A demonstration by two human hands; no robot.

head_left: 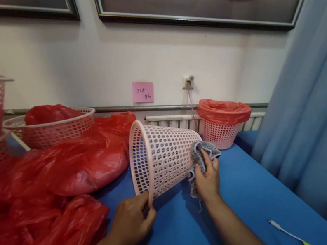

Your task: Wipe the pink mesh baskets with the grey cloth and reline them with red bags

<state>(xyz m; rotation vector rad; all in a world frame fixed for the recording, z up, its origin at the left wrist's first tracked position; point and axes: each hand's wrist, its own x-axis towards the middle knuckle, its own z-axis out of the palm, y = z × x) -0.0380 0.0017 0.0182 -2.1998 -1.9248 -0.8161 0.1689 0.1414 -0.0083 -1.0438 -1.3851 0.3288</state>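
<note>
A pale pink perforated basket point(171, 153) is tipped on its side above the blue surface point(175, 241), its open mouth facing left. My left hand point(133, 220) pinches the lower part of its rim. Against the basket's base at the right, my right hand point(208, 180) presses a grey cloth point(198, 159), fingers closed over it. The cloth hangs down below the fingers, and part of the base is hidden behind it.
Red plastic bags point(82, 155) cover the left side, among more baskets point(55, 131). Behind, at the right, stands a bag-lined basket point(221, 124). A white cable point(292, 234) lies at the right, near a blue curtain point(314, 101).
</note>
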